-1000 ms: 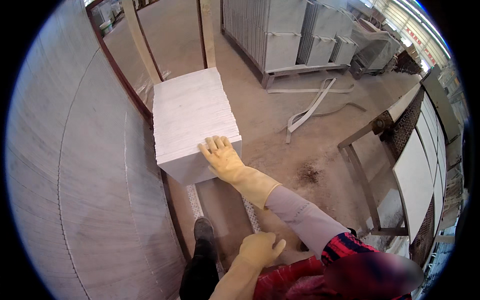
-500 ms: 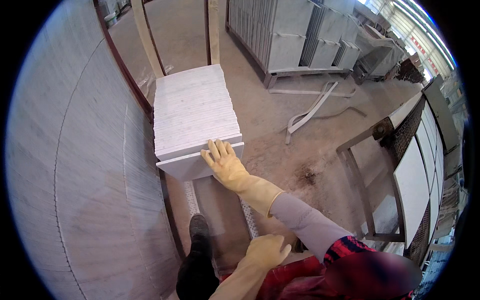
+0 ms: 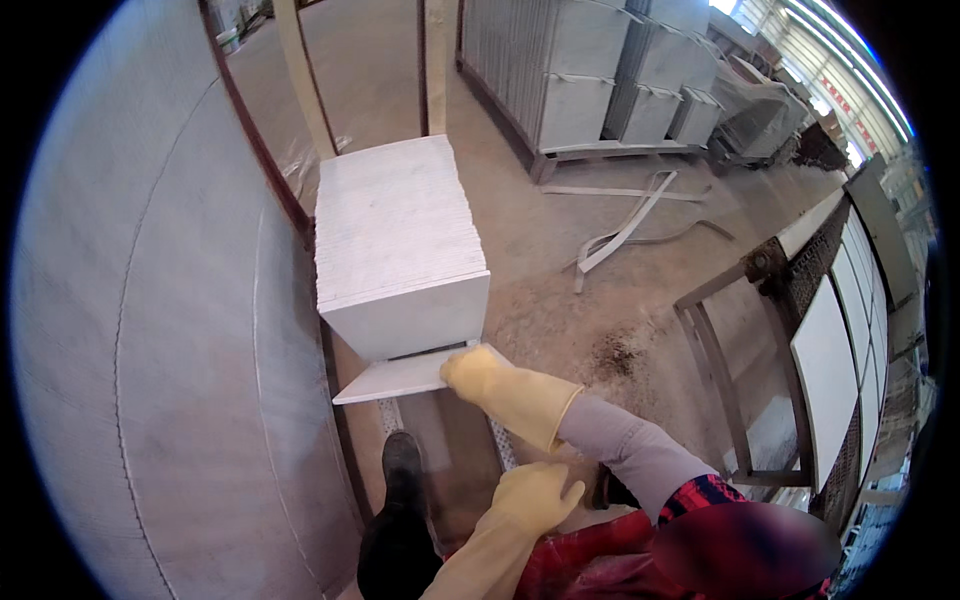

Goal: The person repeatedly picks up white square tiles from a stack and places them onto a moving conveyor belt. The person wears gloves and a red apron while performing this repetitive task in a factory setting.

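My right hand point(image 3: 472, 374), in a yellow rubber glove, is closed on the right end of a thin white stone tile point(image 3: 395, 376). That tile leans toward me, apart from the row behind it; its lower part is hidden. Behind it stands a tight row of upright white tiles point(image 3: 395, 215), with the broad face of the front one showing. My left hand point(image 3: 535, 498), gloved the same, hovers low near my red clothing. Its thumb stands apart, nothing shows in it, and its other fingers are partly hidden.
A tall wall of stacked grey slabs point(image 3: 190, 330) rises close on my left. White tiles lie on a dark metal rack point(image 3: 830, 360) at right. Loose pale strips point(image 3: 628, 235) lie on the floor before a loaded pallet point(image 3: 585, 110). My boot point(image 3: 402, 462) stands below the tile.
My right hand has drawn the front tile toward me and down, tilting it away from the row. The face of the tile behind is now exposed. My left hand has barely moved.
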Tool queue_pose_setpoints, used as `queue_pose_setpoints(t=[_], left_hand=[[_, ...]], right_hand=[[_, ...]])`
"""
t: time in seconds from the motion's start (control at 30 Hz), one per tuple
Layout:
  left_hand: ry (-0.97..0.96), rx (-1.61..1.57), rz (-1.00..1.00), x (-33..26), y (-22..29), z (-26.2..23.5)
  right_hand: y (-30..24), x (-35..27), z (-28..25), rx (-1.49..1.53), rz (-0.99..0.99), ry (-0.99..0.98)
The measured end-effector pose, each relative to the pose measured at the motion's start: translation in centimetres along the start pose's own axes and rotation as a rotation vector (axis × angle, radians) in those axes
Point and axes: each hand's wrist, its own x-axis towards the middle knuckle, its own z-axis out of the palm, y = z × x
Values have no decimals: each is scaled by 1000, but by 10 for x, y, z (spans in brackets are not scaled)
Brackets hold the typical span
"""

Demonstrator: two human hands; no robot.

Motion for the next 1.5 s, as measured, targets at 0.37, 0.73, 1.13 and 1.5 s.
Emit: queue_pose_setpoints(t=[0.37, 0.73, 1.13, 1.5], left_hand=[[-120, 142, -250, -17, 29, -35], [-198, 26, -482, -17, 16, 13], [-112, -1212, 93, -28, 272, 101], [-395, -818, -156, 21, 445, 176]], right_hand=[[23, -215, -9, 571, 387, -201], [-22, -504, -100, 1480, 855, 413], [-57, -745, -58, 1979, 849, 1414], [-37, -867, 25, 1877, 1292, 1907]])
